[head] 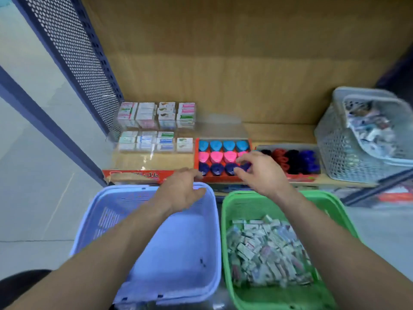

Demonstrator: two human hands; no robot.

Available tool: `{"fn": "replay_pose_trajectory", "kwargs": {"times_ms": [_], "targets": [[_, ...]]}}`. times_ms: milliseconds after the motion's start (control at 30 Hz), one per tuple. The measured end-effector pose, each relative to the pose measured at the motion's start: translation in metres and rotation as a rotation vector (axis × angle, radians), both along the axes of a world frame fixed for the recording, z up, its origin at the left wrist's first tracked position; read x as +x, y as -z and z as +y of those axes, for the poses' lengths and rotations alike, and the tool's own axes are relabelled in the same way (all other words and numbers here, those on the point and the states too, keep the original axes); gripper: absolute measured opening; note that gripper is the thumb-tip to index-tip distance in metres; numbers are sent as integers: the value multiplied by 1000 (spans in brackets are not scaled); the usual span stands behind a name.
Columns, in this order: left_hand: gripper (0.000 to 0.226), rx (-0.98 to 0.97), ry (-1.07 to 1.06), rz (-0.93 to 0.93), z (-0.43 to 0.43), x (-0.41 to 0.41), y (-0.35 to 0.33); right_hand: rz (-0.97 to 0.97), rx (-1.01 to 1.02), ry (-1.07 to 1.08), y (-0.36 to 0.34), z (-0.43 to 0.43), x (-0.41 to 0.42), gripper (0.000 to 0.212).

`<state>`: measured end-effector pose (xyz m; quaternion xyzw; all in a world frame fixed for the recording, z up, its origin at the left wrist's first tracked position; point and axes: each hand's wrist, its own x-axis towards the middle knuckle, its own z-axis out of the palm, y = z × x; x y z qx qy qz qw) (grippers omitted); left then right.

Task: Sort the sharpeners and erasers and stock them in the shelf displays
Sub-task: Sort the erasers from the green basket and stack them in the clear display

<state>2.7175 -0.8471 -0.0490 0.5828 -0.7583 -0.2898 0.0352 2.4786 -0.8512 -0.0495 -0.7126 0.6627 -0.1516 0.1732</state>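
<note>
Sharpeners: they're in a red tray (220, 179) at the front edge of the shelf (279, 133), roughly mid-shelf. Three rows: light blue at the back, pink in the middle, dark blue in front.
Right hand (261, 173): at the tray's front right corner, thumb and fingers curled round a dark blue sharpener (245, 167), pinching it.
Left hand (182, 191): slack, fingers loosely bent over the far rim of the blue basket (185, 242), nothing in it that I can see.
Second tray (301, 176): just right of the red one, also on the front edge, with red, black and blue sharpeners. Pretty blurry tbh.
Boxed erasers (156, 115): stacked in neat piles at the left end of the shelf, one group at the back and one nearer the front.
Green basket (225, 220): below the shelf's front edge, right beside the blue one, with a heap of loose erasers (266, 249) inside.
Grey basket (335, 153): right end of the shelf, holding a pile of packets too blurred to make out.
</note>
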Motion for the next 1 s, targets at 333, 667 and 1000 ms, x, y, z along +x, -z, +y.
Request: {"fn": "replay_pose_trajectory", "kwargs": {"times_ms": [333,667,1000], "targets": [[55,284,175,11,83,-162,112,34,531,184,123,103,-159,50],[87,455,-130,-101,71,-212,252,118,709,153,262,101,-178,109],[73,301,82,-274,68,-222,284,213,658,171,275,95,-174,95]]}}
